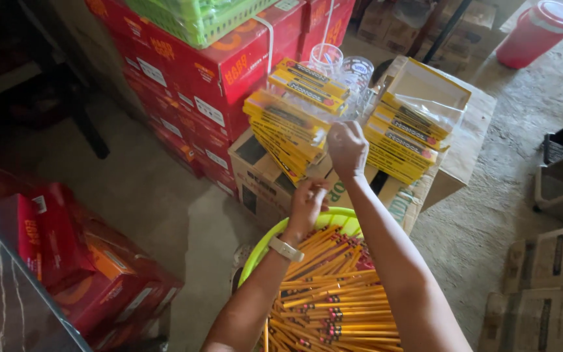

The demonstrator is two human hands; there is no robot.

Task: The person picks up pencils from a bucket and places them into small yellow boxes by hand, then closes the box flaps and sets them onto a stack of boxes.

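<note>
While red cartons (229, 72) stand at left, the left hand (307, 203) hovers loosely curled over loose yellow pencils (333, 293) heaped in a green basin (275, 238); the right hand (346, 146) is clenched, contents unclear, beside many filled yellow pencil boxes (402, 140).

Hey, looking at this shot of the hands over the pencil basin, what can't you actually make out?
- Head view: what the right hand grips, hidden inside its closed fist.
- Left hand fingertips, turned away.
- Green basin of pencils: lower part cut off by the frame edge and covered by both forearms.
</note>
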